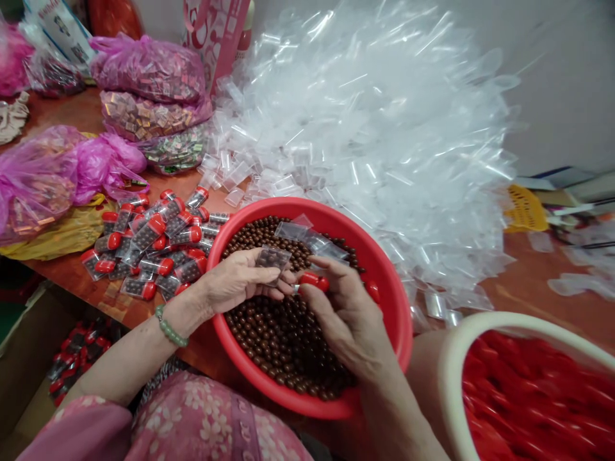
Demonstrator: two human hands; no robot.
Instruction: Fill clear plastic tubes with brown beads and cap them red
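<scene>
Between the thumb and fingers of my left hand is a small clear plastic container filled with dark brown balls. My right hand pinches a red cap close to the left fingertips, apart from the container's filled end. Both hands are over a red basin that holds many round brown balls. Some clear unfilled containers lie on the balls at the basin's far side. Another red piece rests by the basin's right wall, partly behind my right hand.
Filled, red-capped containers are heaped left of the basin, and more lie in a cardboard box below. A huge pile of clear containers rises behind. A cream bucket of red caps stands right. Pink bags sit back left.
</scene>
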